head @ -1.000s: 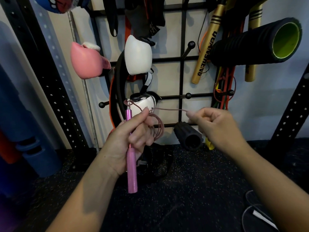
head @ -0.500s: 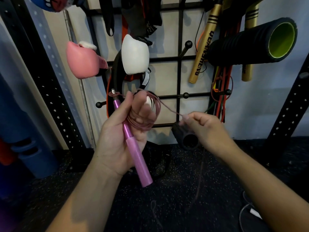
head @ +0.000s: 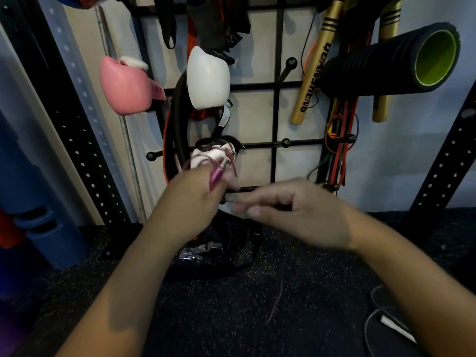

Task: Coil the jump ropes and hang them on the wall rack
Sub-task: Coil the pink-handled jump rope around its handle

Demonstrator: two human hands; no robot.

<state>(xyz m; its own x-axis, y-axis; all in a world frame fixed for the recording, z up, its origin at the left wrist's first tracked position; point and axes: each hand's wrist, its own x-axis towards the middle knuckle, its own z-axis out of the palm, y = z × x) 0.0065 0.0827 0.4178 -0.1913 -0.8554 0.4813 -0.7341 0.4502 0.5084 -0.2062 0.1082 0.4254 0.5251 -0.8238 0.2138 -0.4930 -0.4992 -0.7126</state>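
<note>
The person's left hand [head: 192,199] is closed in a fist around the slim, glossy pink handle [head: 215,177] of a jump rope, of which only a short metallic-looking stretch pokes out above the knuckles, and thin, wiry loops of rope [head: 221,157] curl above the fingers in front of the lower middle of the wall rack [head: 275,117]. The right hand [head: 296,212] is beside it, blurred, fingers curled inward with the tips brought close together; I cannot tell whether they pinch the cord. A faint strand of the same rope [head: 277,302] trails down over the speckled rubber floor [head: 231,318] below the hands. The rack is a black metal grid with ball-tipped pegs. A smooth, rounded pink boxing glove [head: 126,88] hangs near its left edge, a white padded glove [head: 208,78] just right of it, and a ribbed black foam roller [head: 391,60] with a lime-green bore sits at the upper right, beside gold sticks [head: 313,65].
</note>
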